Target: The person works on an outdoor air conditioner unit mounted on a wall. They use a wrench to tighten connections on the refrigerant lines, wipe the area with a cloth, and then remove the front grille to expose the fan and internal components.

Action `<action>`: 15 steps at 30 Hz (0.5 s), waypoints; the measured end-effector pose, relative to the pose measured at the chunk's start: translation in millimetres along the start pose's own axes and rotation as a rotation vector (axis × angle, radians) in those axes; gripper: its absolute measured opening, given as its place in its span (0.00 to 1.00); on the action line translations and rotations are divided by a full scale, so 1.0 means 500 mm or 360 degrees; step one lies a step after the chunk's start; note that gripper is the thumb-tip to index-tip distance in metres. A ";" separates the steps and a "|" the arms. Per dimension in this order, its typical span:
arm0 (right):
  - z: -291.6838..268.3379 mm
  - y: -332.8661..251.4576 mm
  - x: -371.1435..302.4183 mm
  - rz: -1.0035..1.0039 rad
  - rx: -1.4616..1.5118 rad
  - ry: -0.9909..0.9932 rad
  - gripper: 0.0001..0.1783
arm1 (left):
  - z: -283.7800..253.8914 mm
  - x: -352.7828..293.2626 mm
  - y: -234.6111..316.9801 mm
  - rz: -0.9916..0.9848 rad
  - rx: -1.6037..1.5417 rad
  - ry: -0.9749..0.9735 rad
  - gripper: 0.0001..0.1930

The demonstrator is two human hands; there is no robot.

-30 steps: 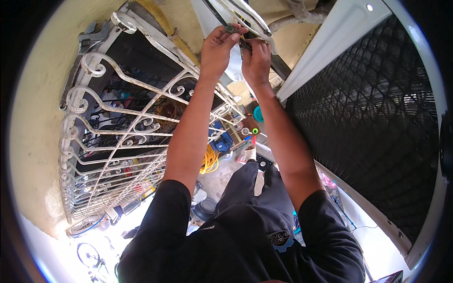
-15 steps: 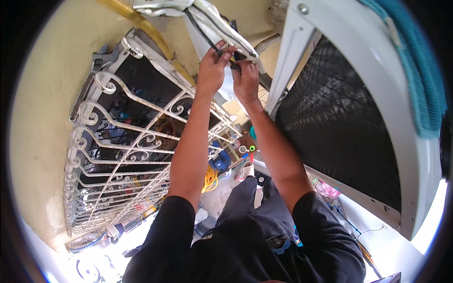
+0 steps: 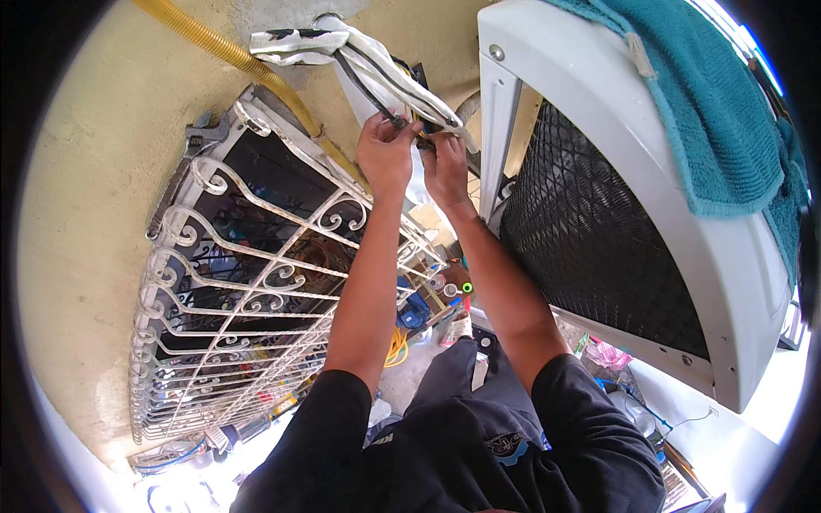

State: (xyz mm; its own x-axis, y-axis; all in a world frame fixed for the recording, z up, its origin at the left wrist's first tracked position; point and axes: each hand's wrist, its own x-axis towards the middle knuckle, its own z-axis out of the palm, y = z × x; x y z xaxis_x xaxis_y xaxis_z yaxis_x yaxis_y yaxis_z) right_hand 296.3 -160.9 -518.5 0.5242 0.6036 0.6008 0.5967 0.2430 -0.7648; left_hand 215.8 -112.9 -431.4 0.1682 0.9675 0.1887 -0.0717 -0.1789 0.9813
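Note:
My left hand [image 3: 385, 158] pinches a black cable [image 3: 357, 77] near its lower end, fingers closed. Close beside it, my right hand [image 3: 446, 167] is closed on a dark piece at the cable's end, where a bit of yellow wire shows; my fingers hide most of it. Just above both hands runs a bundle of pipes wrapped in white tape [image 3: 299, 43], slanting down from the wall. To the right stands a white outdoor air-conditioner unit [image 3: 611, 64], its side covered by black mesh [image 3: 590, 222].
A white scrolled window grille [image 3: 248, 299] stands out from the wall on the left, with an adjustable wrench [image 3: 205, 135] at its upper corner. A yellow corrugated hose [image 3: 222, 51] crosses above it. A teal towel [image 3: 727, 145] drapes over the unit. Below lie a blue object [image 3: 413, 310] and orange cord [image 3: 396, 349].
The view has shifted, so the unit sits further left and more of the towel shows. Both hands keep nearly the same hold on the cable.

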 end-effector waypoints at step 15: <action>0.007 0.001 -0.002 0.0006 0.0052 0.0076 0.09 | 0.001 0.006 0.003 0.0027 0.0717 0.0207 0.28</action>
State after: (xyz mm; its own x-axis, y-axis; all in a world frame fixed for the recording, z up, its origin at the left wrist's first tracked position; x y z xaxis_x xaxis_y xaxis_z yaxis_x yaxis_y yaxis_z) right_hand 294.0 -158.9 -520.0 0.5551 0.5678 0.6078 0.5752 0.2658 -0.7736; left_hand 216.9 -110.6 -429.2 0.0440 0.9730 0.2268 0.3657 -0.2269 0.9026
